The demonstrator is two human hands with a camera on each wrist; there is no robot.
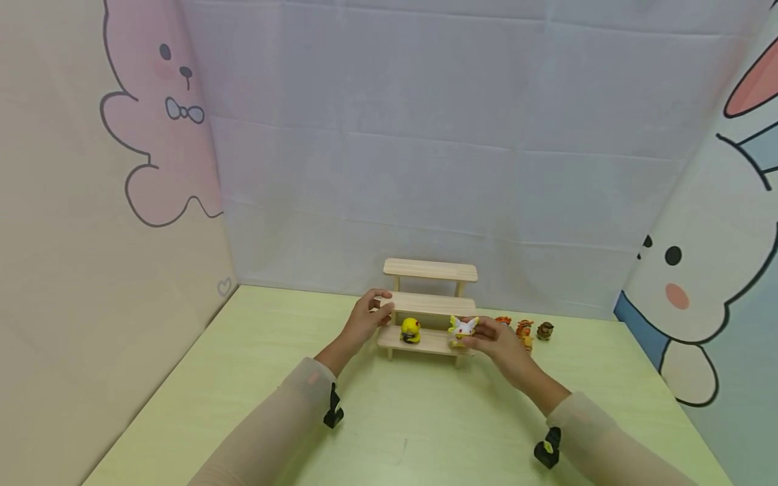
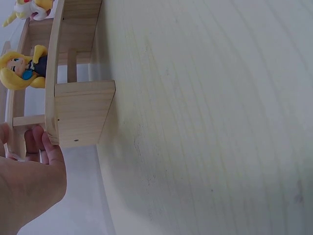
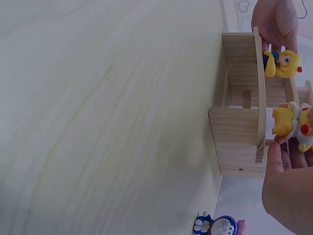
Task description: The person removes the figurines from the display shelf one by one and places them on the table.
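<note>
A three-tier wooden display shelf [image 1: 430,304] stands near the back wall. My left hand [image 1: 363,318] holds its left end, the fingertips curled at the edge of the boards in the left wrist view. On the left part of the bottom tier sits a yellow-haired doll figurine [image 2: 22,68] in a dark outfit. My right hand [image 1: 501,347] pinches a white and yellow figurine [image 3: 288,120] with red cheeks between thumb and fingers. This figurine is at the right end of the bottom tier, its feet close over the board.
To the right of the shelf, partly behind my right hand, are several small figurines, among them an orange one [image 1: 525,329] and a brown one [image 1: 545,331]. Blue and white figurines [image 3: 222,226] show at the bottom of the right wrist view. A pale curtain [image 1: 377,169] hangs behind the table [image 1: 377,425].
</note>
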